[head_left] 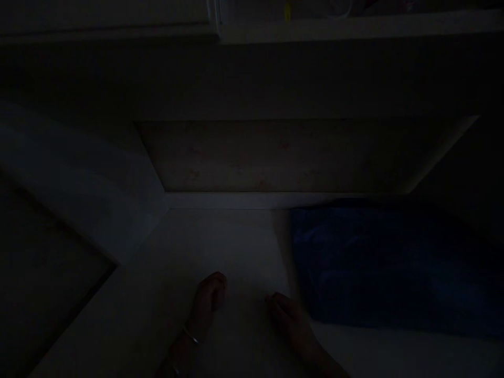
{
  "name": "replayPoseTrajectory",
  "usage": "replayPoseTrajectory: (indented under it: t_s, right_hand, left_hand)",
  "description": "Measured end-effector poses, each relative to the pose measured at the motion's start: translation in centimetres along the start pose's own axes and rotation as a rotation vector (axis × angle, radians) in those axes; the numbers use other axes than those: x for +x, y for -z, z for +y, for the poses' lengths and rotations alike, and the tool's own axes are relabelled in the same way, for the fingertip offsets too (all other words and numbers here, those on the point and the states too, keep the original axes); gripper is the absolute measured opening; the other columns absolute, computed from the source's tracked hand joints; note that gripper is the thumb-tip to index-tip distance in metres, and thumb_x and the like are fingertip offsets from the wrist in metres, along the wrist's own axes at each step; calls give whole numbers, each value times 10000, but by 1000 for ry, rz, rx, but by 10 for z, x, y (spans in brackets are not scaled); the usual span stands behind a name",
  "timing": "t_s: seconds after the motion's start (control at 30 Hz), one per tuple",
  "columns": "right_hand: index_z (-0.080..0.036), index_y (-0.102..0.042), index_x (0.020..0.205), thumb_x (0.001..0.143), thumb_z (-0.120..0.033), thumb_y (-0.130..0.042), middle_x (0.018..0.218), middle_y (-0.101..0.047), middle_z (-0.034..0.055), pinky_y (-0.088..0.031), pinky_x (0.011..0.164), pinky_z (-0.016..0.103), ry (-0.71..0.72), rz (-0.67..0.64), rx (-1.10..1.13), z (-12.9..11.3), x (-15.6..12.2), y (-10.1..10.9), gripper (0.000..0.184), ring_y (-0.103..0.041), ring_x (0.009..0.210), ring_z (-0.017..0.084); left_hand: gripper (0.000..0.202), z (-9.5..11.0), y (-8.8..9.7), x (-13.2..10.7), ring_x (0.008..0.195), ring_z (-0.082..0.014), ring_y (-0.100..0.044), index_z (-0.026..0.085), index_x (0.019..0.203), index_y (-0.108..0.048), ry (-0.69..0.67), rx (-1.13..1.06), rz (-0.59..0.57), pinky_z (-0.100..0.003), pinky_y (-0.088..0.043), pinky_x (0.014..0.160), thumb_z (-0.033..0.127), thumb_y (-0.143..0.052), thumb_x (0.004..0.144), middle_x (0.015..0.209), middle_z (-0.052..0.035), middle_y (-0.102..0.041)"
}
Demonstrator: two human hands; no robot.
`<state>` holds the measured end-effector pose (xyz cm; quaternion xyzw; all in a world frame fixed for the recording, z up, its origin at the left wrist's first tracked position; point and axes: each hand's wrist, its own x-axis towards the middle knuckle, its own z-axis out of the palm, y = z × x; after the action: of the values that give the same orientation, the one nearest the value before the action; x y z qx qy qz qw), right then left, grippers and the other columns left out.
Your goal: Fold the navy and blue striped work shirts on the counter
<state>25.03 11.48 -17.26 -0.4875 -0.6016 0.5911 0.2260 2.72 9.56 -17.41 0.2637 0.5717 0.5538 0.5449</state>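
My left hand and right hand curl over the worktop; too dark to tell whether my fingers hold anything. The blue sheet lies beside my right hand, apparently not yet handled.

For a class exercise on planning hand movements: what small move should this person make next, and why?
Perhaps the right hand should reach right to the near edge of the blue sheet, since it is closer to it than the left hand. It is too dark to tell whether either curled hand holds anything.
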Motion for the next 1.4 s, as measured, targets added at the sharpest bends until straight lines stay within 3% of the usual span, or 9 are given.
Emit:
replayPoseTrajectory:
  t_s: [0.17, 0.33, 0.43, 0.8, 1.4]
  right_hand:
    - [-196, -457, 669, 838, -785, -368, 623, -383, -36, -282, 546, 257, 12, -37, -33, 0, 1, -1, 619, -354, 597, 104]
    - [-193, -469, 678, 843, -787, -340, 631, -427, -21, -295, 551, 257, 50, -85, -69, -1, 1, 0, 630, -393, 606, 111]
    - [-193, -461, 671, 857, -767, -341, 632, -430, -20, -292, 545, 255, 57, -102, -85, -2, 1, 1, 615, -394, 603, 110]
    - [-191, -466, 669, 888, -712, -361, 612, -431, -28, -290, 527, 243, 44, -128, -80, -1, 1, 2, 574, -388, 577, 98]
    - [-190, -475, 675, 910, -655, -379, 624, -443, -26, -297, 543, 240, 67, -155, -89, -6, 0, 3, 530, -390, 590, 100]
  left_hand:
    - [316, 2, -6, -5, 397, -49, -164, 200, 635, -507, 71, -162, -76, -229, -137, 420, 464, -681, 635, 414, 113, -250]
    - [463, 0, -9, -6, 430, -54, -213, 205, 548, -372, -9, 45, -121, -240, -175, 446, 517, -621, 782, 455, 83, -293]
    - [427, -2, -8, -5, 434, -57, -215, 205, 574, -408, -17, 144, -135, -243, -158, 448, 502, -670, 734, 456, 90, -294]
    - [449, -9, -3, -1, 410, -54, -207, 213, 548, -389, 27, 85, -117, -243, -150, 432, 501, -705, 683, 433, 97, -276]
    - [454, -10, -3, -3, 418, -54, -211, 211, 554, -378, 17, 61, -124, -247, -149, 445, 481, -710, 705, 440, 97, -267]
